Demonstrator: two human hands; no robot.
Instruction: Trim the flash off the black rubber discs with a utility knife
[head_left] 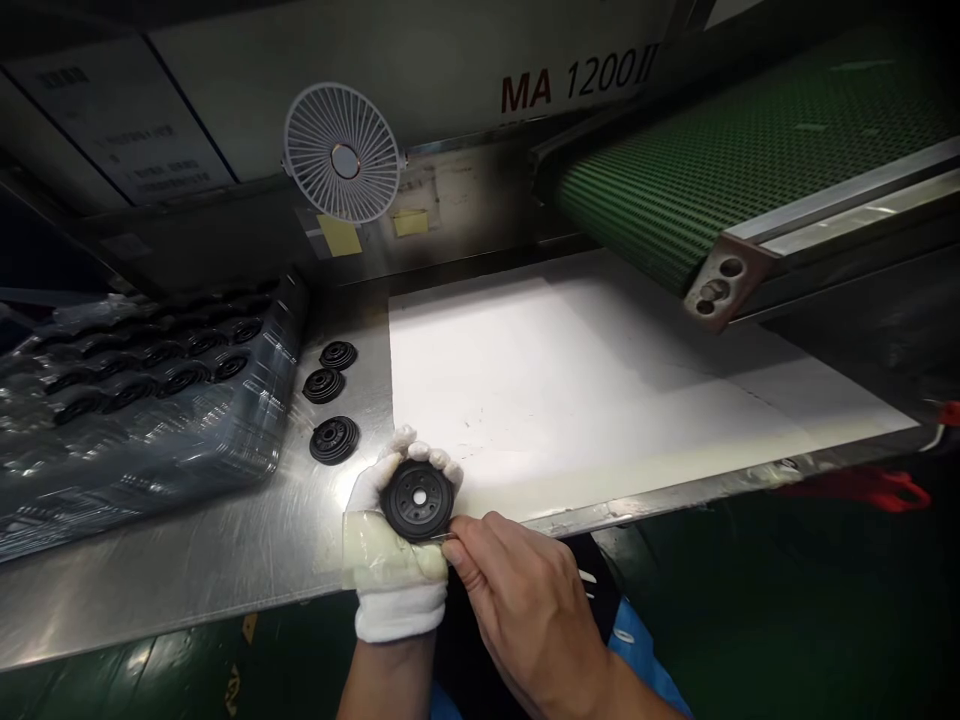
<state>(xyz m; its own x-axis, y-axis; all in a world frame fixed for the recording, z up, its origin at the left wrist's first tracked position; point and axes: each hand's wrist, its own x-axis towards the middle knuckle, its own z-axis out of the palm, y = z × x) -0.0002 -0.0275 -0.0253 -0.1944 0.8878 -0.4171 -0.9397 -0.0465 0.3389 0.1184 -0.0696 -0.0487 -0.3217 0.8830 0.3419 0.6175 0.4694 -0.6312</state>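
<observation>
Black disc (417, 501) in gloved left hand (395, 572)

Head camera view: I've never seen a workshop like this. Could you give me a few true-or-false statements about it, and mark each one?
1. The left hand wears a white glove. True.
2. The right hand is gloved too. False: it is bare.
3. The black disc lies on the white sheet. False: the left hand holds it up, near the sheet's edge.
4. Three loose black discs lie on the steel bench, beside a plastic-wrapped stack. True.
5. The green conveyor belt is on the left of the view. False: it is at the upper right.
6. A round white fan shows above the bench. True.
</observation>
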